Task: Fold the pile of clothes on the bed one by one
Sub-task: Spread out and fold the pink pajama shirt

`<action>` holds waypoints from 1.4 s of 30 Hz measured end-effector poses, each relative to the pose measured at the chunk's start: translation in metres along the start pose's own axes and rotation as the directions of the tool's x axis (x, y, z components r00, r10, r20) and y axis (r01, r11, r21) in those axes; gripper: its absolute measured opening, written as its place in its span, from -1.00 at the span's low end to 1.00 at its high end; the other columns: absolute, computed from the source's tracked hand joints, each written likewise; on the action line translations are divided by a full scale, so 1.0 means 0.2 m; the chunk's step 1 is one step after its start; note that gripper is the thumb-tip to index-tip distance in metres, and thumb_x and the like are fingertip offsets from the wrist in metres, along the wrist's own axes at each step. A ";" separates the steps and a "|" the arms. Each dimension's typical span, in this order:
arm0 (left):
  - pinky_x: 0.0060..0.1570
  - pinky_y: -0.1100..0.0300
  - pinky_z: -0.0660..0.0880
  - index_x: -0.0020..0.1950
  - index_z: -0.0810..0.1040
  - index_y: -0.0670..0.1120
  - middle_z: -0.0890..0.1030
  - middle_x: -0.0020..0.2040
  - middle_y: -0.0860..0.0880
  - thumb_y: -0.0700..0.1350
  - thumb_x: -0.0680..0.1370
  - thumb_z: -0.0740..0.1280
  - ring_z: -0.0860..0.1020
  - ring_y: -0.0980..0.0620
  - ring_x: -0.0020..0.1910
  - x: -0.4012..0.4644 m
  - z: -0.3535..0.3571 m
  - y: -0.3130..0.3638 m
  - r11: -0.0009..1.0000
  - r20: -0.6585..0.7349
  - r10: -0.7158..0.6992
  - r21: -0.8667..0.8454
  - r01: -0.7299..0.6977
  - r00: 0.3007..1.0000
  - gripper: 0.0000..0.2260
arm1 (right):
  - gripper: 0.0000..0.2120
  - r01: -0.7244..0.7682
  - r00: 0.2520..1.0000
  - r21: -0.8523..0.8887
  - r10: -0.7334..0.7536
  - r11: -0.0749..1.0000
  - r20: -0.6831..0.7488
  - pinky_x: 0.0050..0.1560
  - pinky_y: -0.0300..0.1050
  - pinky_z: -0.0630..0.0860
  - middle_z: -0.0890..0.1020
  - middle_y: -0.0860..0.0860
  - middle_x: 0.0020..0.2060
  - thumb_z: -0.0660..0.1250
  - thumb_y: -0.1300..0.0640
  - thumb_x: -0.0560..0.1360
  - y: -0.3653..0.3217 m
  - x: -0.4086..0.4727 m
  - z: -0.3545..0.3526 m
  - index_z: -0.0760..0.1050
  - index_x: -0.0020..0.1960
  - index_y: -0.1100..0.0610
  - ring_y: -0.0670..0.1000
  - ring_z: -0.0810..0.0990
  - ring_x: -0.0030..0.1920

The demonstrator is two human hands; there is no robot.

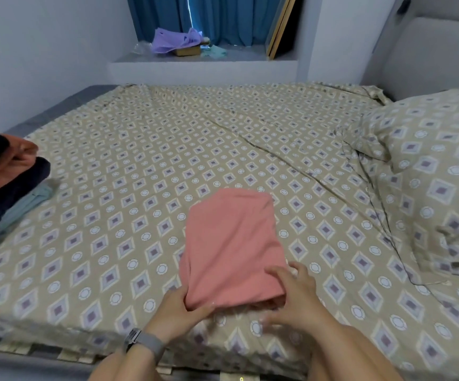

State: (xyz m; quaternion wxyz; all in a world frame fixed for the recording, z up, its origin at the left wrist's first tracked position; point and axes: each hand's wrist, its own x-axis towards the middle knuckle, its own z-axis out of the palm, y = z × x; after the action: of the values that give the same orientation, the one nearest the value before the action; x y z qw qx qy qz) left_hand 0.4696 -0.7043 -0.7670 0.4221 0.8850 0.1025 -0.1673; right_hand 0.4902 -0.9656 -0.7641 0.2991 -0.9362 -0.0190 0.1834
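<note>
Both bare forearms come in from the near edge, angled toward each other. Left hand [180,306], with a grey band watch [143,342] on its wrist, pinches the near left corner of the folded salmon-pink cloth garment [231,243]. Right hand [295,296] lies palm down, fingers spread and slightly blurred, on its near right corner.

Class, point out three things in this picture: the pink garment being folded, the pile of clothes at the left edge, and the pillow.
pink garment [231,243], head view, middle of its flat upper layer.
pile of clothes [8,182], head view, dark garment in the stack.
pillow [437,171], head view, patterned top face.
</note>
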 end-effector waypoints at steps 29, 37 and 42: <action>-0.06 0.05 0.48 -0.07 0.63 -0.13 0.63 -0.08 -0.09 -0.02 0.32 0.28 0.53 0.00 -0.13 -0.02 -0.04 0.08 0.821 -0.283 -0.121 -0.568 -0.064 0.952 -0.71 | -0.41 0.122 0.988 -0.103 -0.131 0.987 -0.083 0.45 0.06 0.14 0.02 -0.09 0.43 0.23 -0.34 0.25 -0.04 -0.03 0.02 0.37 0.26 -0.27 0.01 -0.02 0.49; -0.30 0.16 0.40 -0.35 0.42 -0.01 0.57 -0.38 -0.12 0.14 0.35 0.53 0.53 -0.06 -0.32 0.15 0.01 0.15 0.978 -0.414 -0.061 -0.208 -0.029 0.908 -0.64 | -0.22 0.288 0.957 -0.277 -0.270 0.917 0.103 0.47 0.12 -0.11 -0.03 -0.11 0.56 -0.05 -0.31 0.24 -0.12 0.03 0.16 0.12 0.48 -0.26 0.01 -0.14 0.56; -0.08 0.18 0.47 -0.20 0.59 0.02 0.63 -0.23 0.07 -0.18 0.53 0.40 0.58 0.06 -0.18 0.23 0.01 0.17 0.900 -0.416 -0.079 -0.421 -0.115 0.906 -0.86 | -0.39 0.269 0.963 -0.229 -0.261 0.935 0.066 0.46 0.03 -0.10 0.06 -0.13 0.55 0.23 -0.21 0.41 -0.10 0.07 0.15 0.21 0.44 -0.26 0.00 -0.06 0.55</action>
State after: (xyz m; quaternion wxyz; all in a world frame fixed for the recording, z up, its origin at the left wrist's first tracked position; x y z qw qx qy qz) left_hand 0.5226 -0.7257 -0.7607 0.5782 0.7839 0.2180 0.0599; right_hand 0.4945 -0.9311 -0.7798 0.2071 -0.9507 -0.1720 0.1541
